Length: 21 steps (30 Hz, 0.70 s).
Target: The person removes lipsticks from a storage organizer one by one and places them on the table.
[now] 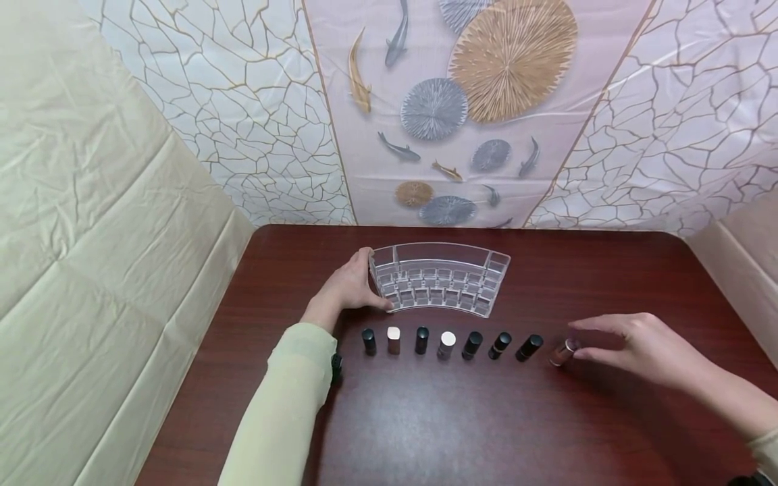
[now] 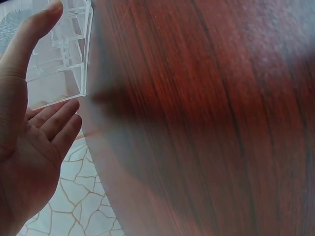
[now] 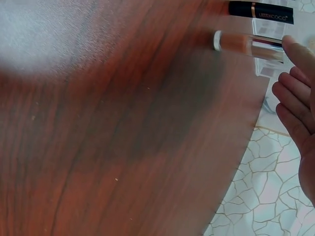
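Observation:
A clear acrylic lipstick organizer (image 1: 440,280) with rows of small compartments stands toward the back of the table. At its left end, my left hand (image 1: 351,282) grips it, the thumb at the front corner and the fingers along the side. My right hand (image 1: 647,347) is at the right end of a row of upright lipsticks, beside a brownish tube with a shiny clear end (image 1: 564,352). Its thumb tip overlaps that tube's upper end in the right wrist view, while the other fingers stay extended and apart from it. The black lipstick (image 3: 261,12) beside it carries gold lettering.
Several more lipsticks stand in the row in front of the organizer, among them a black one (image 1: 369,341), a pink-capped one (image 1: 394,340) and a white-topped one (image 1: 446,344). Patterned cloth (image 1: 425,162) hangs behind the dark red wooden table (image 1: 462,425).

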### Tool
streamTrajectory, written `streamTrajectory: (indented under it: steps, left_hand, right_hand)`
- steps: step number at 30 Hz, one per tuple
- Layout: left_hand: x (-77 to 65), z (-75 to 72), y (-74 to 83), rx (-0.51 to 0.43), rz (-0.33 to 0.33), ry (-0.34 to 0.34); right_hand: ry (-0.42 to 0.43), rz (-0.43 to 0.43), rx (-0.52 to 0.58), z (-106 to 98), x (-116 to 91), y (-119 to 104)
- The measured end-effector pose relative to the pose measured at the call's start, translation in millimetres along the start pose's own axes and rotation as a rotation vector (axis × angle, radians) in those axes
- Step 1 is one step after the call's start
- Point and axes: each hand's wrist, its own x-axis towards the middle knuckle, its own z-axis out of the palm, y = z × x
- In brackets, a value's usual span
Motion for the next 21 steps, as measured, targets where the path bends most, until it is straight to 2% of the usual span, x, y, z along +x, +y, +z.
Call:
streamTrajectory:
  steps: [8, 14, 21]
  left_hand:
    - [-0.4, -1.3, -0.3, -0.019, -0.014, -0.007]
    - [0.4, -2.1, -2.0, -0.039, -0.019, -0.006]
    - [-2.1, -13.8, -2.6, 0.0, 0.007, -0.013]
  right_hand:
    - [-0.024, 0.01, -0.027, -8, 11, 1]
    - [-0.062, 0.053, -0.043, -13, 18, 1]
    - [-0.094, 0.072, -0.048, -17, 23, 2]
